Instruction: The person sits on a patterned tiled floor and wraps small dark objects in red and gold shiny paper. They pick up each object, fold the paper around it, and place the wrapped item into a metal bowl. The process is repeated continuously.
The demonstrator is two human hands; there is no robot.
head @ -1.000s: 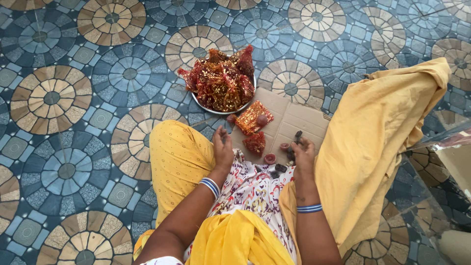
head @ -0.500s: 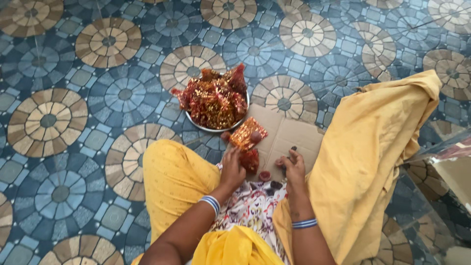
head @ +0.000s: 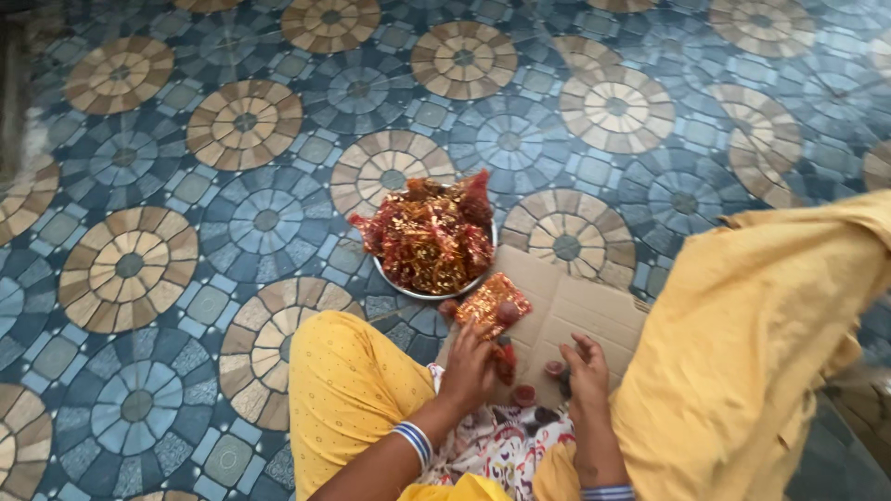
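Holding a flat red-and-gold glittery fabric pouch [head: 492, 301] by its near edge, I am pinching it with the fingertips of my left hand [head: 471, 365], which is closed narrowly on it. The pouch is roughly rectangular and is lying over the near left corner of a flat brown cardboard sheet [head: 580, 315]. Its long axis is running from lower left to upper right, with the far end pointing toward a round metal plate [head: 394, 278]. That plate is sitting on the floor just beyond the pouch, heaped with a pile of red and gold shiny pouches [head: 429, 237] of the same kind. A small dark red piece [head: 504, 364] is hanging just beside my left fingers; I cannot tell whether they are gripping it too.

My right hand [head: 585, 371] is resting on the near edge of the cardboard with its fingers loosely curled, and I cannot tell whether it is holding anything. Small dark red round pieces [head: 524, 394] are lying between my two hands.

I am sitting with my yellow-trousered knees [head: 348, 390] spread to either side, a floral cloth [head: 501, 445] in my lap. Blue and tan circle-patterned floor tiles [head: 130, 269] are stretching all around.
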